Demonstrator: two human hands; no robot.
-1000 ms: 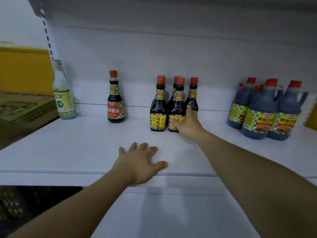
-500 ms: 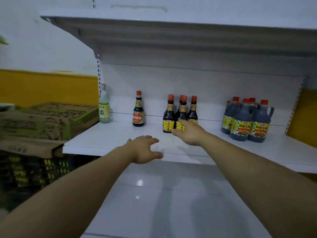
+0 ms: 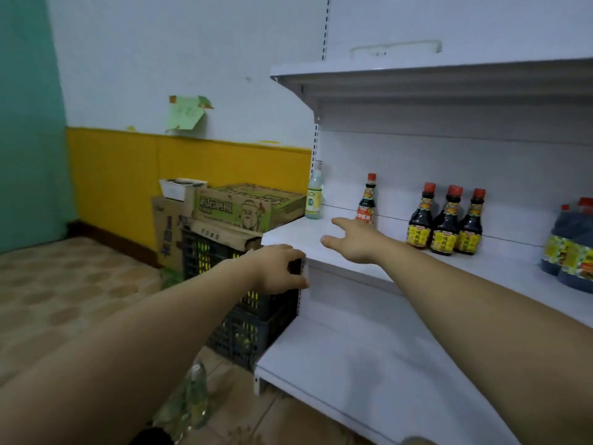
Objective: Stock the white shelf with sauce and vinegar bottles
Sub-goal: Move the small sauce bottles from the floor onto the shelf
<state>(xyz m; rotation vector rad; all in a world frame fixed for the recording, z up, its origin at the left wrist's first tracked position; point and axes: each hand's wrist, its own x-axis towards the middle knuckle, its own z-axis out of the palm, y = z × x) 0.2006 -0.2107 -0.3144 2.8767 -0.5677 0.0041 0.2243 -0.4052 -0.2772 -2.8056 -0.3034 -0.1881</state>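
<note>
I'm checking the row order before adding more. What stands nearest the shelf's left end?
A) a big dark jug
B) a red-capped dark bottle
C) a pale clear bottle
C: the pale clear bottle stands at the left end of the white shelf, with the lone red-capped bottle to its right.

On the white shelf (image 3: 298, 232) stand a pale vinegar bottle (image 3: 314, 195), one red-capped sauce bottle (image 3: 367, 200), three yellow-labelled bottles (image 3: 446, 220) clustered, and dark jugs (image 3: 568, 245) rightmost
</note>
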